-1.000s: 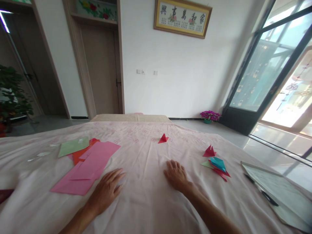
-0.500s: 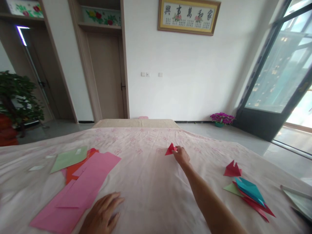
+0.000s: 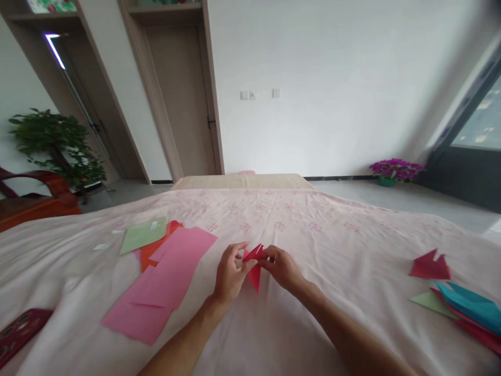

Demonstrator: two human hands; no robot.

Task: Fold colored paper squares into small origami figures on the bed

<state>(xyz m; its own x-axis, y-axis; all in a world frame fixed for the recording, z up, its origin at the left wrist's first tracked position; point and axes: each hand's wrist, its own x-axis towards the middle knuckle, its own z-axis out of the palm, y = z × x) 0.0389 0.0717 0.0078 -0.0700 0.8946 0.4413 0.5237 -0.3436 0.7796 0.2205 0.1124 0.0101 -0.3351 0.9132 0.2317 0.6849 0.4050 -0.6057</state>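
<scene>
A small red folded paper figure (image 3: pixel 256 271) is between my two hands, above the middle of the cloth-covered table (image 3: pixel 282 334). My left hand (image 3: pixel 231 269) pinches its left side between thumb and fingers. On the other side, my right hand (image 3: pixel 279 263) grips the upper right part with thumb and forefinger. Two pointed flaps stand up at the top, and a long point hangs down. The fingers hide part of the folds.
Pink paper sheets (image 3: pixel 168 287), an orange-red sheet (image 3: pixel 151 253) and a green sheet (image 3: pixel 143 236) lie left. At right are another red folded figure (image 3: pixel 430 266) and a blue folded paper (image 3: pixel 469 303). A dark red phone (image 3: pixel 23 331) lies at the left edge.
My right hand has brought the red paper figure nearer and slightly left. My left hand has risen from the cloth and taken hold of it. The camera view has tilted down and turned left.
</scene>
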